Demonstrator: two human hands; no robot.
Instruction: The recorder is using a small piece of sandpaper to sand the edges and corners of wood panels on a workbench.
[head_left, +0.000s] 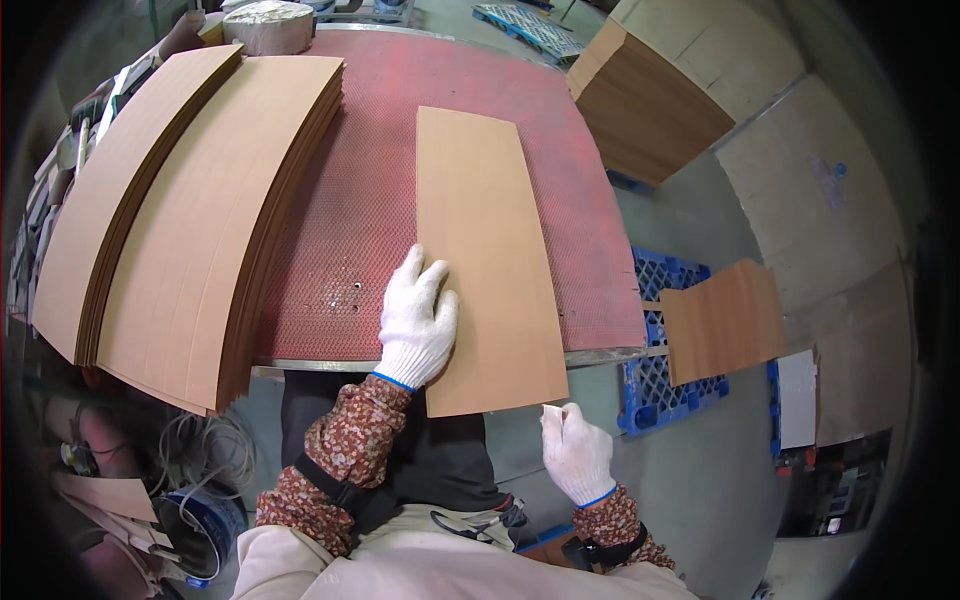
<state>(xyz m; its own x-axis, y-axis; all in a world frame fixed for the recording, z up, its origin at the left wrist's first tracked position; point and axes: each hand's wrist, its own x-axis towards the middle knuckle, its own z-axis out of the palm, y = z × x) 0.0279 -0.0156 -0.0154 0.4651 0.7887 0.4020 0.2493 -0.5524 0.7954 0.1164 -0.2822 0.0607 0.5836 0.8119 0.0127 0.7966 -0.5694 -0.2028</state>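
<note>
A single wood-coloured panel (487, 230) lies lengthwise on the red mesh-covered table (330, 240), its near end jutting past the table's front edge. My left hand (415, 318), in a white knitted glove, rests on the panel's left edge with its fingers stretched and a little apart. Just off the near right corner, my right hand (578, 455), gloved alike, is closed on a small pale flat piece (551, 413) between thumb and fingers. What that piece is made of is too small to tell. The hand stays apart from the panel.
Two stacks of similar panels, a front stack (190, 240) and an outer stack (125, 180), fill the table's left. A large panel stack (650, 110) stands back right. More panels (725, 320) rest by a blue pallet (665, 395). A coiled hose (215, 450) and a bucket (210, 535) sit lower left.
</note>
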